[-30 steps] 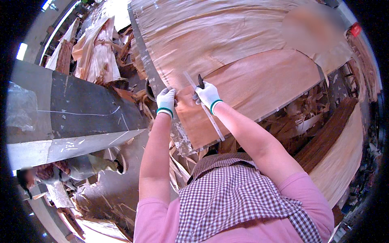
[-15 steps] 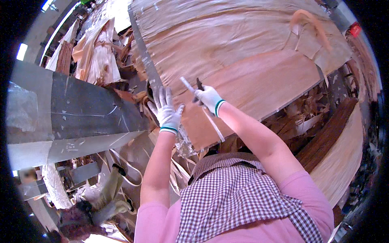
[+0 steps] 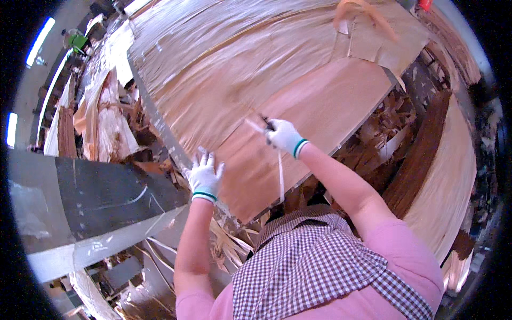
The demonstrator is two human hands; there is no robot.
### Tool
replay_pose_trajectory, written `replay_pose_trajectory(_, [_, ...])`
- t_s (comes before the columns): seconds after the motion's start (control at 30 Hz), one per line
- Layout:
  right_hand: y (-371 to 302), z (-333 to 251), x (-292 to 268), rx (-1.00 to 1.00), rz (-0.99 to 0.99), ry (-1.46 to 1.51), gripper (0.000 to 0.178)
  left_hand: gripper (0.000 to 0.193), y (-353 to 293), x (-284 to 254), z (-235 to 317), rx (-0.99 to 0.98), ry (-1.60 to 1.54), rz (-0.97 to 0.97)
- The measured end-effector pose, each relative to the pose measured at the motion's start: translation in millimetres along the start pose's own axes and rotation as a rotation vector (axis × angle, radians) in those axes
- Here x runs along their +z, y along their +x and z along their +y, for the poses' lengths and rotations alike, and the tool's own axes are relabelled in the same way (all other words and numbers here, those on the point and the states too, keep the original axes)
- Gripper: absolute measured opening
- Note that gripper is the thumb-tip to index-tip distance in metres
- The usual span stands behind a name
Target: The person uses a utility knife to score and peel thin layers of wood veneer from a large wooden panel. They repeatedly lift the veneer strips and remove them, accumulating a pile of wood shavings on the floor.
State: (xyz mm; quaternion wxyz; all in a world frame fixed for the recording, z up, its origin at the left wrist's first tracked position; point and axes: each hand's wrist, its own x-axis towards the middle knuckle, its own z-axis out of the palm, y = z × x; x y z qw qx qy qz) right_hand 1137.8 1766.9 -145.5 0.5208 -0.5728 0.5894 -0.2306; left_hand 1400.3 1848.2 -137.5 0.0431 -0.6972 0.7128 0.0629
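A large sheet of thin wood veneer [image 3: 330,101] covers the table in front of me, its near part smooth and reddish, its far part paler and rippled. My left hand [image 3: 204,178], in a white glove with a green-banded cuff, rests with fingers spread at the sheet's left edge. Over the sheet, my gloved right hand [image 3: 285,137] is closed around a slim dark tool [image 3: 265,120] whose kind I cannot make out. A narrow white strip [image 3: 281,176] runs from that hand down to the near edge; its upper end, beyond the fingers, is blurred.
A grey pillar-like block [image 3: 117,200] stands close by my left arm. Torn veneer scraps [image 3: 109,128] are heaped at the far left. Long veneer stacks [image 3: 445,186] lie to the right. A curled orange strip [image 3: 368,13] lies at the back of the sheet.
The view has shifted, so the table sits further left. My left hand stays spread near the sheet's left edge. My right hand still grips the dark tool and the white strip.
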Motion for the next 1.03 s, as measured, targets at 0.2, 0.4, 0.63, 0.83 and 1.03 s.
replay_pose_trajectory(0.2, [50,-12,-35,0.239,0.169,0.008,0.038,0.074,86,5,101,0.309,-0.056,0.388])
replay_pose_trajectory(0.4, [78,34,-40,0.154,-0.256,0.205,0.026,0.059,135,49,128,0.355,0.027,0.199])
replay_pose_trajectory(0.63, [28,94,-240,0.102,0.193,0.341,0.029,0.054,134,-22,214,0.134,0.028,0.042])
replay_pose_trajectory(0.83, [-1,86,-293,0.135,0.132,-0.017,0.062,0.072,101,-18,403,0.204,0.076,0.356])
replay_pose_trajectory(1.03, [-28,106,-372,-0.116,-0.210,-0.397,0.049,0.062,117,4,443,0.209,0.019,0.065])
